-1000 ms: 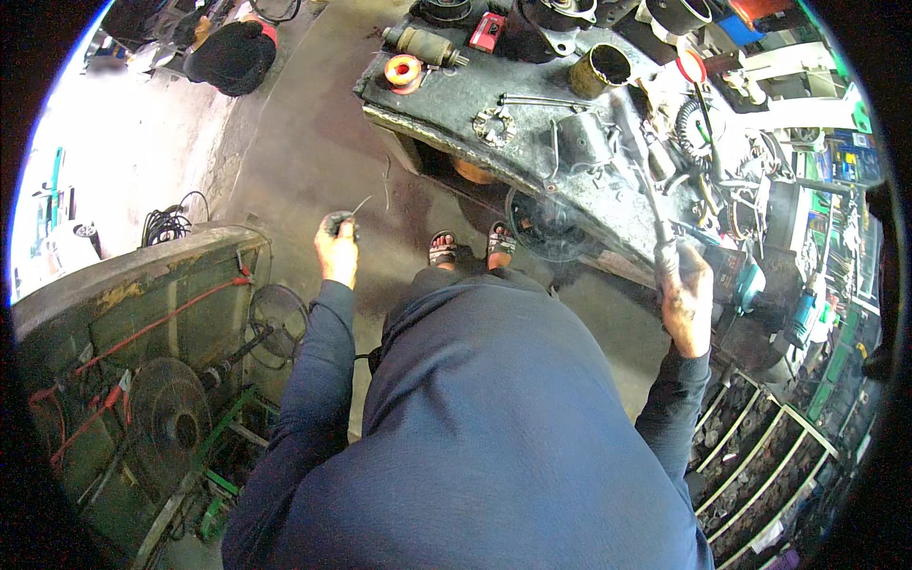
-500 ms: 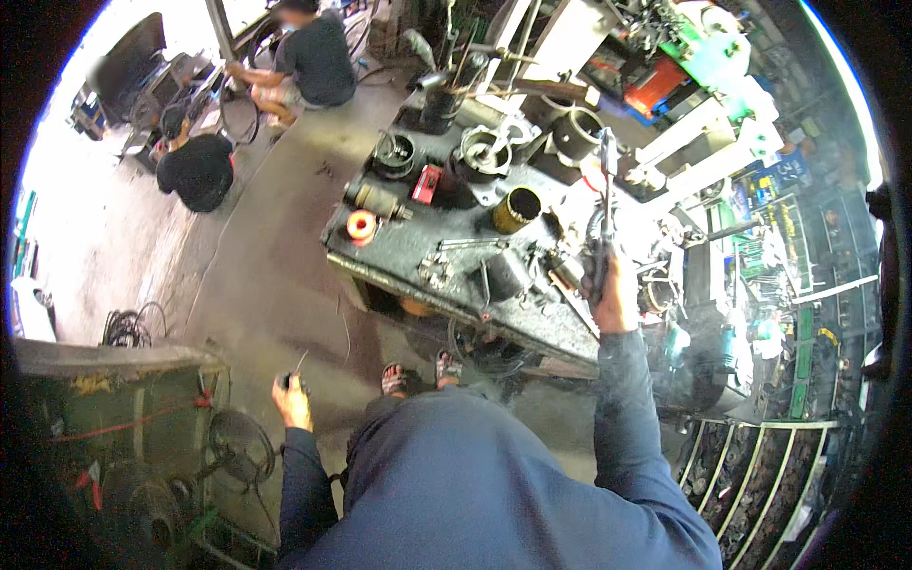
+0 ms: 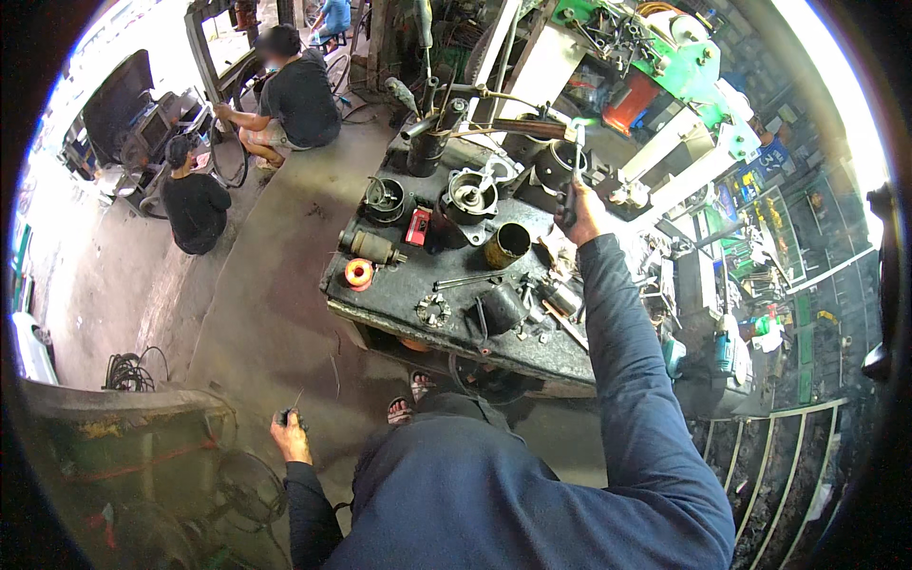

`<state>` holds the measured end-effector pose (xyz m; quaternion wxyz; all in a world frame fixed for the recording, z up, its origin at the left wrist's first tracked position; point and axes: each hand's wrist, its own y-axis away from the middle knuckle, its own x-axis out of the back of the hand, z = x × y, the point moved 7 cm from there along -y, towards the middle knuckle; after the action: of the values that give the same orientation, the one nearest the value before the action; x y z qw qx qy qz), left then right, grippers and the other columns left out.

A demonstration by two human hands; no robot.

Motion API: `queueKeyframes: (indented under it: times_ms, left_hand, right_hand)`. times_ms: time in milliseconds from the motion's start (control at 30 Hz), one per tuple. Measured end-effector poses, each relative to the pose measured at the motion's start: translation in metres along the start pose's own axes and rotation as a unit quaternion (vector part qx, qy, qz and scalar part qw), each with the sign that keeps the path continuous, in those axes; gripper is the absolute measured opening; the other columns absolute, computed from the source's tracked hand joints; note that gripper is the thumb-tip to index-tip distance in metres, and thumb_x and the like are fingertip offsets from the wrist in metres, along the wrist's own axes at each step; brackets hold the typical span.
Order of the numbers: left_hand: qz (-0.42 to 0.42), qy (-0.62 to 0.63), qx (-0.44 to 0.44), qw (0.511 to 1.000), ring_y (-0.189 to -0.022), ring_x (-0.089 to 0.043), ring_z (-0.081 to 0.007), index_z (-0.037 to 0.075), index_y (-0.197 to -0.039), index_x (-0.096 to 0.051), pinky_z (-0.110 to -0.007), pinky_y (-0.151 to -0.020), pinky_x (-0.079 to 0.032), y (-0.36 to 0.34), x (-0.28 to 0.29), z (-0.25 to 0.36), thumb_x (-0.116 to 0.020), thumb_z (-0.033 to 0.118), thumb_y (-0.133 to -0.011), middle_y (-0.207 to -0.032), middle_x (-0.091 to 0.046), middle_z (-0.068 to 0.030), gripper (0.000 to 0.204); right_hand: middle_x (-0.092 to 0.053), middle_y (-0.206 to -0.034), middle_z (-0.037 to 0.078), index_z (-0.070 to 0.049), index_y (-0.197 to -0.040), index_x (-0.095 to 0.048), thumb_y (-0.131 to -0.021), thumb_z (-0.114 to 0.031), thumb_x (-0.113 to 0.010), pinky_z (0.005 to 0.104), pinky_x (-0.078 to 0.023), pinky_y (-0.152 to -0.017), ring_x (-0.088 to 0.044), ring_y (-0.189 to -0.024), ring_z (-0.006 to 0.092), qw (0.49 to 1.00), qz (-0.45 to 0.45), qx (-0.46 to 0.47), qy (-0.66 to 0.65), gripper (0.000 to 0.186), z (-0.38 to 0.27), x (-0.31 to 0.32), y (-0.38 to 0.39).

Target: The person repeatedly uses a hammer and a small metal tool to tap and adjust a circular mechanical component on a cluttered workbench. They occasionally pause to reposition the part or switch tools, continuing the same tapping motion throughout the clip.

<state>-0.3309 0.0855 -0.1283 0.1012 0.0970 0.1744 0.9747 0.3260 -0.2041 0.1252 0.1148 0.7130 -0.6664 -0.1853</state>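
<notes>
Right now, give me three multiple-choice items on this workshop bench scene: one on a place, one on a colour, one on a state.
1. Where is the right hand?
A. Raised over the far side of the workbench, closed on a long tool
B. Resting on the floor
C. Inside the round tin

2. What colour is the small spool near the bench's left edge?
A. Blue
B. Orange-red
C. White

3. How is the left hand?
A. Flat on the bench
B. Open and bare
C. Low beside the body, closed on a small dark thing with thin wires sticking out

Answers: 1 A, the fingers wrap the tool's handle above the bench clutter. 2 B, the spool shows orange-red against the dark top. 3 C, the hand is curled near the floor, off the bench.
</notes>
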Motion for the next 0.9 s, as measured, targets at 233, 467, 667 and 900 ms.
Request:
queueKeyframes:
  times_ms: [233,467,667,900]
  left_hand:
    - [-0.002,-0.014,0.000,1.000,-0.064,-0.052,-0.0119,0.001,-0.093,-0.062,-0.031,-0.058,-0.044,0.004,-0.028,0.019,-0.067,0.016,-0.092,-0.076,-0.058,-0.0006,0.015]
    - [0.001,-0.117,-0.023,0.993,-0.084,-0.057,-0.0153,-0.007,-0.124,-0.056,-0.033,-0.078,-0.049,0.005,-0.047,0.066,-0.067,0.020,-0.100,-0.098,-0.066,-0.0069,0.037]
    - [-0.043,-0.221,-0.132,0.965,-0.084,-0.056,-0.0169,-0.001,-0.109,-0.058,-0.033,-0.078,-0.047,0.005,-0.089,0.086,-0.061,0.022,-0.104,-0.092,-0.063,-0.0059,0.024]
    - [-0.206,-0.239,-0.098,0.944,-0.073,-0.048,-0.0106,0.001,-0.094,-0.061,-0.031,-0.068,-0.044,-0.003,-0.117,0.116,-0.068,0.008,-0.092,-0.081,-0.056,0.0008,0.010]
  right_hand:
    - [-0.059,-0.082,0.005,-0.018,-0.111,-0.057,-0.100,-0.047,-0.062,0.0361,-0.050,-0.057,-0.056,-0.061,0.0214,0.991,-0.118,0.035,-0.055,0.031,0.012,0.017,-0.001]
    - [-0.067,-0.092,0.002,-0.011,-0.111,-0.068,-0.101,-0.041,-0.064,0.0292,-0.047,-0.056,-0.060,-0.068,0.0131,0.980,0.142,0.125,-0.059,0.032,0.081,0.155,0.013]
    - [-0.064,-0.089,0.001,-0.003,-0.117,-0.067,-0.102,-0.029,-0.066,0.0238,-0.045,-0.061,-0.054,-0.070,0.0057,0.956,0.073,0.222,0.176,0.030,0.107,0.177,0.097]
    - [-0.072,-0.095,0.013,0.000,-0.114,-0.067,-0.098,-0.023,-0.068,0.0355,-0.054,-0.079,-0.069,-0.087,0.0234,0.903,-0.037,0.084,0.419,0.028,0.248,0.167,0.227]
